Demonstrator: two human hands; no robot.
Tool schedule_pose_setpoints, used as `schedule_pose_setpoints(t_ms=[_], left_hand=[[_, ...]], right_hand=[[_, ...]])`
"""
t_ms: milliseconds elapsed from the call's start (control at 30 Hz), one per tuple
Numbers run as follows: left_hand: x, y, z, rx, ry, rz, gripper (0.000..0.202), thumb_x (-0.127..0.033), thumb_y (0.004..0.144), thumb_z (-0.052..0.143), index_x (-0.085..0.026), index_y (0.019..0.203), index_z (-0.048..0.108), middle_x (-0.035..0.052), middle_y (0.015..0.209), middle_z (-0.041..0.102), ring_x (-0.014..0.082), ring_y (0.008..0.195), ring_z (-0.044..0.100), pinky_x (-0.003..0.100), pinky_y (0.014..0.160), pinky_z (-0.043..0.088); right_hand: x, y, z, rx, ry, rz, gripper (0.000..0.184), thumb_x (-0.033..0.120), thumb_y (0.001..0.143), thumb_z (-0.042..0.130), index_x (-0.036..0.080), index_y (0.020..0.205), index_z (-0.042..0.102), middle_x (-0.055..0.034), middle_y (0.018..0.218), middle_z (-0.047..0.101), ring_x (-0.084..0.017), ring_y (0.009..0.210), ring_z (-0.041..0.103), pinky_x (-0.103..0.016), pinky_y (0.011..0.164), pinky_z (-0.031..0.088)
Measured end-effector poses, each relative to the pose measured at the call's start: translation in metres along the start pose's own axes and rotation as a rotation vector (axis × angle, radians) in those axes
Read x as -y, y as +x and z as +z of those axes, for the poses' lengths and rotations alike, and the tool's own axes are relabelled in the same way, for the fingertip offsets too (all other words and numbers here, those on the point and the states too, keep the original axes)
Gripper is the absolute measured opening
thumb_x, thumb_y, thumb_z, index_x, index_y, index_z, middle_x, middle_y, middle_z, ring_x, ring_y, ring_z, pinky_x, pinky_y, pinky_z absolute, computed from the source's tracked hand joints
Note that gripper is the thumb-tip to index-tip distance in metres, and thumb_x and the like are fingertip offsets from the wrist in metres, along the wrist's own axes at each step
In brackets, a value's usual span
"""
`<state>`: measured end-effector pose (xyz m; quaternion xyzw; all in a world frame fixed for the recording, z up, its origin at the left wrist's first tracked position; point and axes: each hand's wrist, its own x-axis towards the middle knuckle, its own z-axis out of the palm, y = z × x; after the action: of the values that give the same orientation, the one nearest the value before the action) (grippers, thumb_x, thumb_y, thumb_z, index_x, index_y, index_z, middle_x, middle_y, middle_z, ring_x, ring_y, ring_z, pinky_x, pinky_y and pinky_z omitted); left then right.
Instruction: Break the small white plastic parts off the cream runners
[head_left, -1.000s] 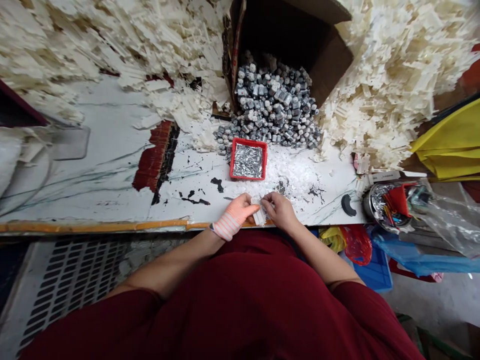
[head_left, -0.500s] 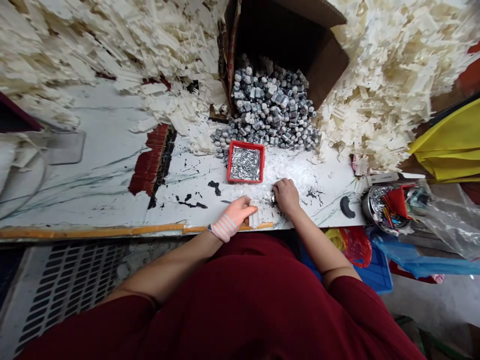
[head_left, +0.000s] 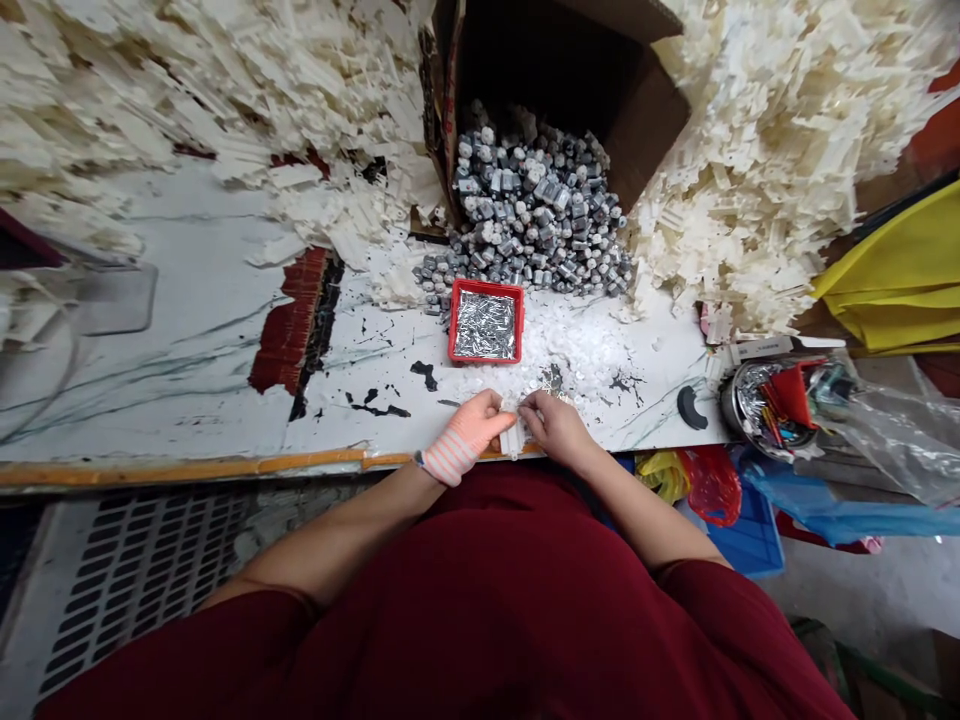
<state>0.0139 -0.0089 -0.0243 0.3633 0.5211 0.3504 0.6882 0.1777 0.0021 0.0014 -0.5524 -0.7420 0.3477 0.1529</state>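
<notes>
My left hand (head_left: 471,432), in a striped orange-and-white glove, pinches a small white plastic part (head_left: 512,440) at the table's front edge. Bare, my right hand (head_left: 555,425) has its fingertips closed at the upper right of that part. Whatever sits between those fingertips is hidden. Just beyond both hands lie many small translucent white pieces (head_left: 577,350), scattered on the table. A red tray (head_left: 451,340) full of thin silver metal pins (head_left: 486,326) stands behind my left hand.
A cardboard box (head_left: 652,120) on its side spills small grey motors (head_left: 536,200). Heaps of cream plastic parts (head_left: 757,150) flank it. At right are a metal bowl (head_left: 739,410) of oddments and a black curved piece (head_left: 691,408). An orange strip (head_left: 300,462) edges the marble-patterned table (head_left: 202,300).
My right hand has moved left and nearer from the scattered translucent pieces to the white part. My left hand stays about where it was, still pinching it. The view has shifted slightly.
</notes>
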Motion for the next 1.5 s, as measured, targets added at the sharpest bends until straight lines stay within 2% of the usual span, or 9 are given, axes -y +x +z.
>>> schedule_pose_setpoints(t_ms=[100, 267, 367, 500, 633, 1100, 1267, 1400, 1500], left_hand=[[0.001, 0.001, -0.001, -0.014, -0.062, -0.042, 0.026, -0.031, 0.067, 0.066, -0.019, 0.075, 0.045, -0.0081, 0.052, 0.047, 0.0084, 0.042, 0.046, 0.018, 0.04, 0.034], [0.005, 0.007, -0.002, -0.026, -0.029, -0.045, 0.027, -0.031, 0.066, 0.067, -0.018, 0.077, 0.046, -0.0081, 0.052, 0.045, 0.0089, 0.042, 0.047, 0.019, 0.039, 0.037], [0.006, 0.009, -0.003, -0.026, -0.021, -0.036, 0.026, -0.031, 0.067, 0.066, -0.019, 0.078, 0.046, -0.008, 0.053, 0.046, 0.0091, 0.043, 0.048, 0.019, 0.04, 0.038], [0.003, 0.008, -0.002, -0.042, -0.001, -0.032, 0.025, -0.029, 0.066, 0.067, -0.019, 0.076, 0.046, -0.0084, 0.05, 0.045, 0.0088, 0.04, 0.046, 0.02, 0.039, 0.038], [-0.003, 0.008, 0.001, -0.047, 0.034, -0.02, 0.024, -0.028, 0.067, 0.067, -0.019, 0.075, 0.046, -0.0091, 0.048, 0.044, 0.0085, 0.038, 0.045, 0.02, 0.039, 0.037], [-0.013, -0.001, 0.003, 0.003, 0.165, 0.003, 0.021, -0.033, 0.07, 0.062, -0.02, 0.073, 0.045, -0.0082, 0.049, 0.043, 0.0106, 0.041, 0.044, 0.021, 0.043, 0.032], [-0.021, -0.008, 0.007, -0.218, 0.514, 0.196, 0.019, -0.027, 0.063, 0.067, -0.021, 0.067, 0.049, -0.0064, 0.05, 0.043, 0.0115, 0.049, 0.04, 0.023, 0.052, 0.029], [-0.018, -0.004, 0.008, -0.105, 0.441, 0.169, 0.02, -0.031, 0.064, 0.065, -0.021, 0.074, 0.052, -0.005, 0.057, 0.051, 0.014, 0.056, 0.049, 0.023, 0.057, 0.035], [-0.015, 0.002, 0.009, -0.024, 0.34, 0.083, 0.022, -0.031, 0.063, 0.064, -0.02, 0.075, 0.049, -0.0065, 0.054, 0.048, 0.0125, 0.051, 0.046, 0.022, 0.052, 0.034]], right_hand=[[-0.01, 0.012, -0.004, 0.042, 0.008, -0.034, 0.017, 0.032, 0.091, 0.049, 0.021, 0.091, 0.061, -0.003, 0.084, 0.065, -0.016, 0.077, 0.057, -0.027, 0.07, 0.042], [-0.044, 0.052, -0.022, -0.287, -0.379, 0.046, 0.022, 0.027, 0.091, 0.048, 0.016, 0.092, 0.066, -0.0141, 0.097, 0.058, -0.026, 0.095, 0.048, -0.038, 0.081, 0.04], [-0.057, 0.065, -0.026, -0.275, -0.485, 0.051, 0.019, 0.023, 0.089, 0.048, 0.015, 0.089, 0.066, -0.0166, 0.1, 0.056, -0.028, 0.098, 0.046, -0.041, 0.082, 0.04], [-0.049, 0.053, -0.022, -0.286, -0.161, 0.044, 0.013, 0.025, 0.086, 0.051, 0.017, 0.087, 0.061, -0.01, 0.095, 0.06, -0.023, 0.092, 0.05, -0.037, 0.081, 0.042], [-0.023, 0.029, -0.015, -0.065, 0.303, 0.003, 0.017, 0.035, 0.085, 0.053, 0.018, 0.086, 0.058, -0.0025, 0.087, 0.063, -0.015, 0.079, 0.056, -0.029, 0.074, 0.045], [-0.001, 0.013, -0.007, -0.05, 0.186, -0.006, 0.012, 0.03, 0.083, 0.053, 0.02, 0.079, 0.056, 0.0013, 0.071, 0.059, -0.012, 0.065, 0.052, -0.025, 0.062, 0.04], [-0.002, 0.011, 0.005, -0.075, 0.445, 0.12, 0.016, 0.034, 0.08, 0.057, 0.019, 0.076, 0.056, 0.0015, 0.07, 0.061, -0.011, 0.064, 0.056, -0.024, 0.062, 0.045], [-0.033, 0.019, -0.023, -0.002, 0.424, 0.112, 0.02, 0.038, 0.079, 0.06, 0.018, 0.08, 0.061, -0.001, 0.078, 0.066, -0.014, 0.073, 0.06, -0.027, 0.069, 0.048], [-0.077, 0.03, -0.071, -0.421, -0.019, 0.309, 0.018, 0.033, 0.084, 0.053, 0.018, 0.084, 0.064, -0.0068, 0.09, 0.065, -0.019, 0.083, 0.059, -0.033, 0.076, 0.046]])
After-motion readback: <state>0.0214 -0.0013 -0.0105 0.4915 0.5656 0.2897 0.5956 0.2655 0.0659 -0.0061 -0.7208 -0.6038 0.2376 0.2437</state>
